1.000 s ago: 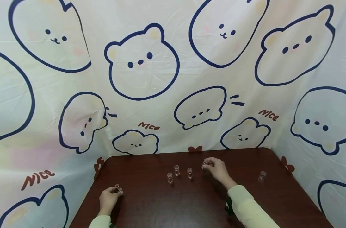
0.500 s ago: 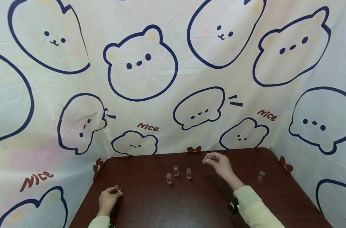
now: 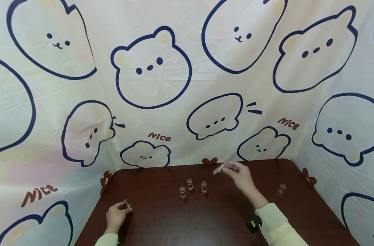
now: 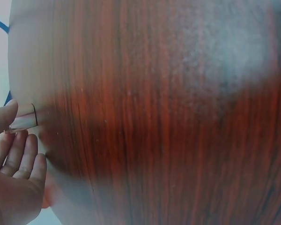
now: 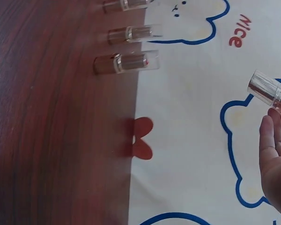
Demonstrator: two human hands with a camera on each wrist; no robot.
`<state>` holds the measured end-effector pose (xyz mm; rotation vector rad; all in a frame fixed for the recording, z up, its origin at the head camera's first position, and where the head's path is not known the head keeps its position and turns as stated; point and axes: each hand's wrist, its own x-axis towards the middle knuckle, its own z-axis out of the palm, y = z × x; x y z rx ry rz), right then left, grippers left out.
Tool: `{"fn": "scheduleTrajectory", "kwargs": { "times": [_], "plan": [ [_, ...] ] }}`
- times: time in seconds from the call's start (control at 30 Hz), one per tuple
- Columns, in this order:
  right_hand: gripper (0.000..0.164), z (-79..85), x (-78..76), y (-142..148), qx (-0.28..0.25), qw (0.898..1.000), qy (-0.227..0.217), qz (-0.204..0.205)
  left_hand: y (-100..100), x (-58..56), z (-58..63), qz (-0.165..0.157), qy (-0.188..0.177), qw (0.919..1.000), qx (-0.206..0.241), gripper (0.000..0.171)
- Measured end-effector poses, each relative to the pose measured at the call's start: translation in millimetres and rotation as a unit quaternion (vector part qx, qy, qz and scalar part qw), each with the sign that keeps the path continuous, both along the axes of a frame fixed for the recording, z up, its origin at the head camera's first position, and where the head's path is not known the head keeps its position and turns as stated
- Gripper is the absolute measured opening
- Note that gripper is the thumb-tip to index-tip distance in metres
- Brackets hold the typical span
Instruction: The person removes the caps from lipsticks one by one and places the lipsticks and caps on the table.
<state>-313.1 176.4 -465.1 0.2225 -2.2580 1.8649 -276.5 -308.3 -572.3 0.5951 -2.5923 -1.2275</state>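
My left hand (image 3: 115,216) pinches a small lipstick tube (image 3: 127,204) near the table's left side. In the left wrist view, thumb and fingertips grip its clear part (image 4: 25,116). Over the table's back edge, my right hand (image 3: 243,178) holds another lipstick (image 3: 218,169) between thumb and fingers, tilted with one end pointing left and down. Its clear end (image 5: 263,87) sticks out past the fingers in the right wrist view. Several clear-capped lipsticks stand upright mid-table: a front one (image 3: 182,192), a back one (image 3: 190,184) and a right one (image 3: 203,187).
A clear cap or tube (image 3: 282,189) is on the right part of the dark wooden table (image 3: 187,222). A cream cloth (image 3: 174,130) printed with bear faces hangs close behind the table and along both sides.
My right hand has lifted slightly toward the back edge, and its lipstick has turned so one end now points left and down. The left hand and standing lipsticks stay as they were.
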Motion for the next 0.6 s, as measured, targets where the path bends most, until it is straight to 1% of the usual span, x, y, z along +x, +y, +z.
{"fn": "scheduleTrajectory", "kwargs": {
  "times": [0.13,0.23,0.37,0.47,0.6],
  "plan": [
    [0.036,8.0,6.3,-2.2,-0.03,1.0,0.0,0.005,-0.3,0.8,1.5,-0.001,0.0,1.0,-0.002,0.041],
    [0.038,13.6,10.5,-3.6,-0.062,0.998,-0.003,0.014,-0.3,1.3,3.1,-0.003,-0.001,1.0,0.001,0.043],
    [0.037,19.7,14.4,-6.3,-0.112,0.993,-0.004,0.029,-0.2,2.9,5.4,-0.005,0.005,1.0,0.003,0.046],
    [0.035,22.6,16.4,-8.4,-0.136,0.99,-0.006,0.034,0.0,4.3,7.9,-0.007,0.009,0.9999,0.009,0.051],
    [0.037,25.7,19.7,-10.1,-0.152,0.988,-0.015,0.037,0.7,3.8,14.6,-0.006,0.006,0.9995,0.029,0.066]
  ]
}}
